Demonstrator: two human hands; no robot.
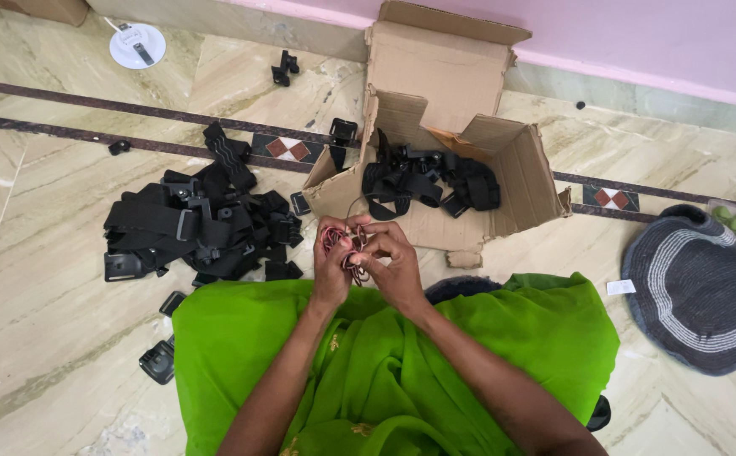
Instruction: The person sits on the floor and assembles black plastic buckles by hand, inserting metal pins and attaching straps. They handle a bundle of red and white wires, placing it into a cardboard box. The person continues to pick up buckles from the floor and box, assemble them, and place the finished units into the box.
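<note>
Pinching thin reddish bands (353, 253), both hands (368, 262)

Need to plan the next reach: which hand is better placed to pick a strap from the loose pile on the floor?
Probably the left hand. The pile of black straps lies on its side, close by. The right hand would have to cross over. Both now hold the reddish rubber bands.

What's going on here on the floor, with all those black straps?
A person in green cloth sits on a marble floor, both hands together in front. The left hand and right hand work a small bunch of thin reddish bands between the fingers. A pile of black straps with buckles lies to the left, and more black straps sit in a torn-open cardboard box just ahead. A round grey mat lies to the right.
</note>
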